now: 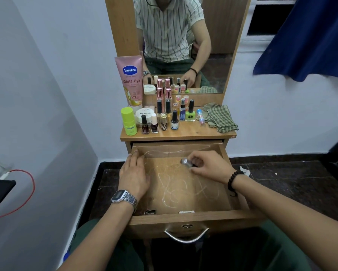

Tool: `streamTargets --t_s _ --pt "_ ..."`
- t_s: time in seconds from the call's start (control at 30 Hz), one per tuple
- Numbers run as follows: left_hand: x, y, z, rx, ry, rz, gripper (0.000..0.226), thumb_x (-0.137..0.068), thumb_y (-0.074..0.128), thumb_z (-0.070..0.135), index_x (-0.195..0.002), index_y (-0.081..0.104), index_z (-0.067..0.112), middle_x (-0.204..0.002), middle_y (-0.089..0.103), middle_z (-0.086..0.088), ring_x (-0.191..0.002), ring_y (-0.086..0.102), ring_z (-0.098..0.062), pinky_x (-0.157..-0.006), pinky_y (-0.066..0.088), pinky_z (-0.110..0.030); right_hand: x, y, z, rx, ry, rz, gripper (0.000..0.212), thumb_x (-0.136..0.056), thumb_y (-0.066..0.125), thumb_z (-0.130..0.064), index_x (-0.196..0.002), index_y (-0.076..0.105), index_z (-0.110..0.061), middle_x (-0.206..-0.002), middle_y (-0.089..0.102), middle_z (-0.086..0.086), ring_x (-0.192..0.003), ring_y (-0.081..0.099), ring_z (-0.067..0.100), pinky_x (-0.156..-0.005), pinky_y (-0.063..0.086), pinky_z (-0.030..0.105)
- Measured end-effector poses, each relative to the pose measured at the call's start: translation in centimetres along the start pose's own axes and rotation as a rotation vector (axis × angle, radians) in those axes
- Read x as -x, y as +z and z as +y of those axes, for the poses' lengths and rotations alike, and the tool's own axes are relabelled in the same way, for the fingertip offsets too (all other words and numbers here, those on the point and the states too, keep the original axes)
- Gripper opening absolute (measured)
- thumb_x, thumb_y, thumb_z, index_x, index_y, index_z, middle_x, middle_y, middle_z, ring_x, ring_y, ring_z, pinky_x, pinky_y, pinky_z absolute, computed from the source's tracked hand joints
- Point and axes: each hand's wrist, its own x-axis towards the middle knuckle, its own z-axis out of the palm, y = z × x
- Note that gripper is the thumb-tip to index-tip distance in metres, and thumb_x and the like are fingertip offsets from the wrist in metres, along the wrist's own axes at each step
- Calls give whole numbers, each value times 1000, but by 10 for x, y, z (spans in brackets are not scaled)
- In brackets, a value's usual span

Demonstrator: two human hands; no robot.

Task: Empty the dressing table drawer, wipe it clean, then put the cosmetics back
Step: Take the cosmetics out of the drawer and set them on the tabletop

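The wooden drawer [183, 216] is pulled out, its floor streaked with whitish smears. My right hand [209, 166] is inside it, fingers closed on a small silver-capped bottle [185, 162] just above the drawer floor. My left hand [133, 173] rests flat on the drawer's left wall, fingers spread. Several cosmetics stand on the tabletop [195, 132]: a pink Vaseline tube [130, 79], a lime-green stick [128, 121], a white nail polish remover jar [144, 114] and nail polish bottles [164, 122]. A green checked cloth [220, 118] lies crumpled at the top's right end.
A mirror [183, 44] rises behind the tabletop and reflects a person in a striped shirt. A blue curtain [305, 40] hangs at the right. White walls close in on the left. A red cable [27, 184] loops at the lower left. The floor is dark tile.
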Motion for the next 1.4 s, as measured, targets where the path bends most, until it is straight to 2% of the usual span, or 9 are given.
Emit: streamTargets --t_s 0.13,0.27,0.37,0.43,0.6,0.8,1.0,1.3,1.4 --pt "2 1 2 5 0 -5 62 -85 57 23 -143 35 15 -155 21 -7 -143 19 -24 -114 25 -42 -9 -23 -16 -264 39 141 22 -82 73 -20 -102 65 -20 -97 68 -9 -90 64 0 -82 53 16" --pt "2 0 1 -1 -2 -12 62 -86 55 24 -143 32 15 -156 18 -6 -144 16 -23 -116 23 -40 -20 -40 -30 -511 96 269 20 -84 70 -15 -103 63 -16 -91 66 -6 -81 65 3 -76 57 21" --pt "0 -1 1 11 -3 -20 63 -87 55 25 -144 30 15 -156 18 -6 -145 15 -23 -116 23 -41 -28 -49 -35 -616 140 289 20 -86 66 -9 -105 61 -11 -93 68 8 -82 66 12 -71 58 21" --pt "0 -1 2 20 -2 -25 65 -87 55 26 -145 29 15 -157 17 -5 -145 14 -23 -117 22 -41 -32 -54 -33 -556 152 334 20 -85 68 -11 -104 61 -9 -93 70 14 -80 66 18 -71 58 23" --pt "3 -2 2 15 0 -4 64 -86 55 24 -144 29 14 -157 18 -6 -145 16 -22 -116 24 -41 -51 -59 -27 -429 194 439 24 -77 76 -20 -97 64 -14 -91 71 0 -82 69 18 -79 59 36" --pt "2 -3 4 30 1 0 64 -86 54 24 -145 29 14 -157 17 -5 -144 16 -22 -116 23 -40 -77 -57 -32 -163 158 471 23 -77 76 -20 -96 65 -15 -86 64 -4 -79 58 9 -61 42 8" --pt "2 -3 3 17 13 -10 61 -89 51 30 -144 30 13 -156 18 -6 -144 16 -23 -116 23 -39 -95 -44 -30 -41 182 413 25 -78 74 -18 -100 64 -13 -89 66 0 -86 61 13 -72 44 20" --pt "-3 -5 -3 45 6 -4 62 -87 53 27 -143 32 12 -156 19 -6 -144 17 -22 -116 23 -40 -95 -39 -25 -149 167 423 36 -77 79 -23 -108 63 -13 -92 64 -2 -84 62 11 -78 53 24" --pt "-2 -5 -2 85 17 -25 60 -85 56 25 -141 37 14 -154 23 -5 -143 20 -21 -115 26 -41 -74 -36 -23 -248 149 546 35 -81 75 -23 -112 61 -17 -94 65 -3 -81 63 8 -76 53 21"
